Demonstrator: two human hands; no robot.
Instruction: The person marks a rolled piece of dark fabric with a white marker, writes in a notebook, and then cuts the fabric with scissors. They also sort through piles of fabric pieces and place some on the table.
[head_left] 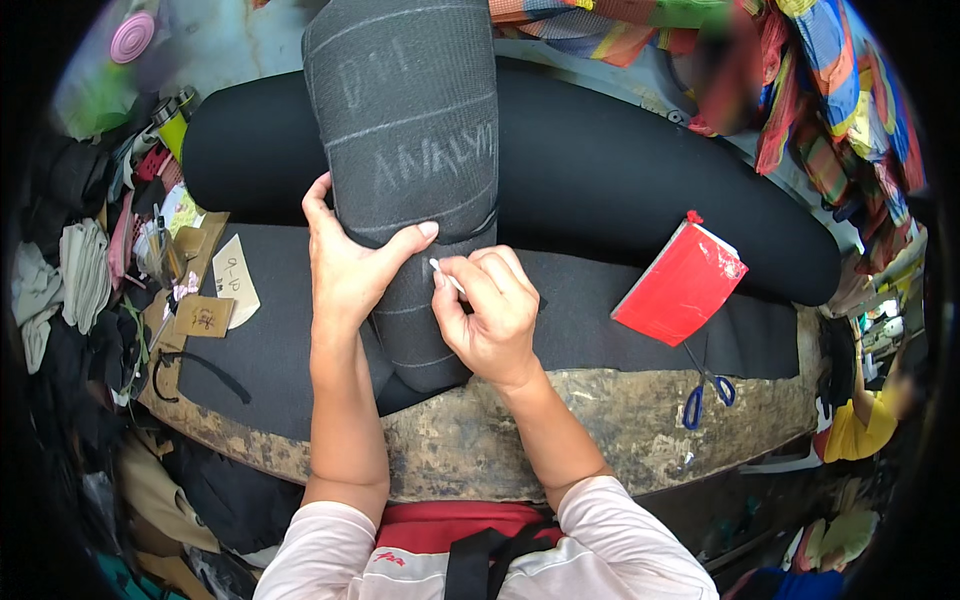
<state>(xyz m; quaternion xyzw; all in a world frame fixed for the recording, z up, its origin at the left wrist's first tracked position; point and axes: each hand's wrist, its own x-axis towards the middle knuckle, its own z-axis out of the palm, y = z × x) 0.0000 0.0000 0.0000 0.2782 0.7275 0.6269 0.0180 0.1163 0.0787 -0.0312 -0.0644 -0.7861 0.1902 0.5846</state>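
Table (620, 435): worn wood, surface blotched. Grey cloth (275, 375): spread over most of tabletop; wood bare along near side. Scissors (709, 385): blue handles on bare wood at right, blades toward red book (678, 285). Cardboard (203, 325): left end. Black strip (220, 370): curved, near cardboard.

We note grey cloth (415, 110) cut off at top, scissors (708, 383) with tips hidden by the red book (680, 285).
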